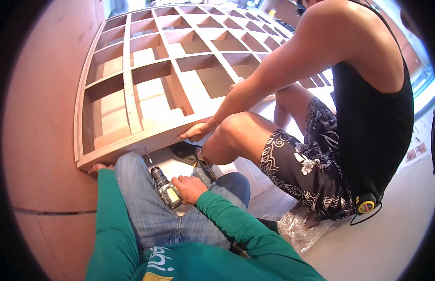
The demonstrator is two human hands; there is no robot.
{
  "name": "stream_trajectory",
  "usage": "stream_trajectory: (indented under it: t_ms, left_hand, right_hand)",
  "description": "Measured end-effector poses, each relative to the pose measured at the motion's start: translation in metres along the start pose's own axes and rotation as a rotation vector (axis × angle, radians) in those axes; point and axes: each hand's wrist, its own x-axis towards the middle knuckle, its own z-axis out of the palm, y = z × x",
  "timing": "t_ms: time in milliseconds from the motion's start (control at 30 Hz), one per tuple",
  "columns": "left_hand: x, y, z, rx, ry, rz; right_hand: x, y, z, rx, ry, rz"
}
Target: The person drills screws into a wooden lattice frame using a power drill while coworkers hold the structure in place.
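Reddish-brown wood panelling rises along the left, and a pale floor spreads out at the lower right. Across the top stands a large wooden frame divided into rows of open compartments, its near rail just beyond the wearer's jeans-clad knees. Below that rail, above the wearer's lap, the right hand has its grip closed around a drill; its slim bit points up toward the rail, though whether the tip touches wood I cannot tell. At the frame's near left corner, the left hand touches the lower edge; it is partly hidden, so how far its grip is closed cannot be told. On the right sits a co-worker in a black sleeveless top and patterned shorts, one hand against the near rail. A tape measure hangs at the co-worker's waist, near crumpled clear plastic.
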Motion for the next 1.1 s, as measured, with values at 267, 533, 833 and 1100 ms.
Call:
stream_trajectory:
  t_ms: [267,533,833,1100]
  left_hand:
    - [0.024,0.021,-0.026,0.696,-0.050,0.164]
    - [-0.154,0.012,0.011,1.684,-0.341,1.205]
    - [-0.191,-0.068,0.018,1.827,-0.818,0.986]
    - [-0.129,-0.098,0.004,1.321,-0.760,0.441]
  right_hand:
    - [-0.002,0.001,0.010,-0.048,0.077,-0.029]
    - [0.001,-0.003,0.001,-0.045,0.002,0.016]
    - [-0.007,-0.003,0.006,-0.011,0.097,0.017]
    - [-0.009,-0.004,0.004,0.023,0.086,-0.011]
